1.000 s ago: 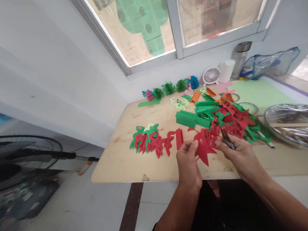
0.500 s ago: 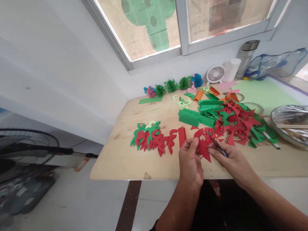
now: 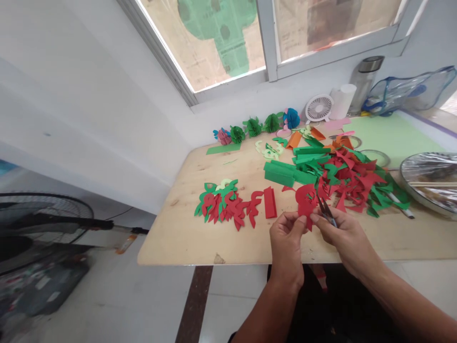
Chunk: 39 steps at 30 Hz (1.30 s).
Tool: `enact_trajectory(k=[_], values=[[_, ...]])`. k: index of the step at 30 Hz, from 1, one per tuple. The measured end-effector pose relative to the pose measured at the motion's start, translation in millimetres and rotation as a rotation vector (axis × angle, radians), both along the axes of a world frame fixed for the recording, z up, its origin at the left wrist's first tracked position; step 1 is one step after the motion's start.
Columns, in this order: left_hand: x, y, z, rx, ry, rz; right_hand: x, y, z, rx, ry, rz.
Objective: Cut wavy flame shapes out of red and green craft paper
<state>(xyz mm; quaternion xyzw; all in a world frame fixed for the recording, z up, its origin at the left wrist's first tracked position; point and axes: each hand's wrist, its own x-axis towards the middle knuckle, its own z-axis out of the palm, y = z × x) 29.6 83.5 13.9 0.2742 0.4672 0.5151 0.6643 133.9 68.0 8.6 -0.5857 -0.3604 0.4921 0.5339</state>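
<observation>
Between my two hands, near the table's front edge, is a red paper piece (image 3: 306, 199) with curved edges. My left hand (image 3: 289, 238) pinches its lower end between thumb and fingers. My right hand (image 3: 344, 236) is closed around small dark scissors (image 3: 327, 213), its thumb and finger also touching the paper. A folded red strip (image 3: 270, 202) lies to the left of the held piece. Further left are red cut shapes (image 3: 233, 212) overlapping green ones (image 3: 204, 199). A heap of red scraps (image 3: 357, 181) lies beyond my right hand.
Folded green strips (image 3: 280, 173) lie mid-table. Along the wall stand paper honeycomb figures (image 3: 254, 127), a small white fan (image 3: 319, 108) and a bottle (image 3: 364, 83). A film-covered bowl (image 3: 432, 183) sits at the right. The wooden table (image 3: 167, 233) ends just before my wrists.
The red piece has been turned, its rounded part now pointing up and away. My left hand has shifted slightly right, its grip now lower on the paper.
</observation>
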Motion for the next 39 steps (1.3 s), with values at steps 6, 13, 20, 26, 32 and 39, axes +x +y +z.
enact_trajectory(k=[6, 13, 20, 26, 32, 39], values=[[2.6, 2.4, 6.3, 0.033, 0.098, -0.092, 16.1, -2.1, -2.3, 0.029, -0.038, -0.049], [15.8, -3.2, 5.2, -0.034, 0.106, -0.146, 22.1, -2.3, -2.8, 0.041, 0.001, -0.097], [12.0, 6.3, 6.3, 0.009, 0.134, -0.077, 34.8, -14.2, -3.1, 0.040, 0.100, 0.054], [3.5, 13.3, 12.2, 0.027, 0.124, -0.092, 37.7, -28.6, -8.8, -0.099, 0.146, 0.122], [-3.0, 16.3, 11.8, 0.008, 0.080, -0.143, 22.2, -32.3, -11.1, -0.210, 0.167, 0.148], [-13.2, 19.5, 10.2, 0.018, 0.070, -0.191, 7.1, -22.9, -6.8, -0.180, 0.217, 0.182]])
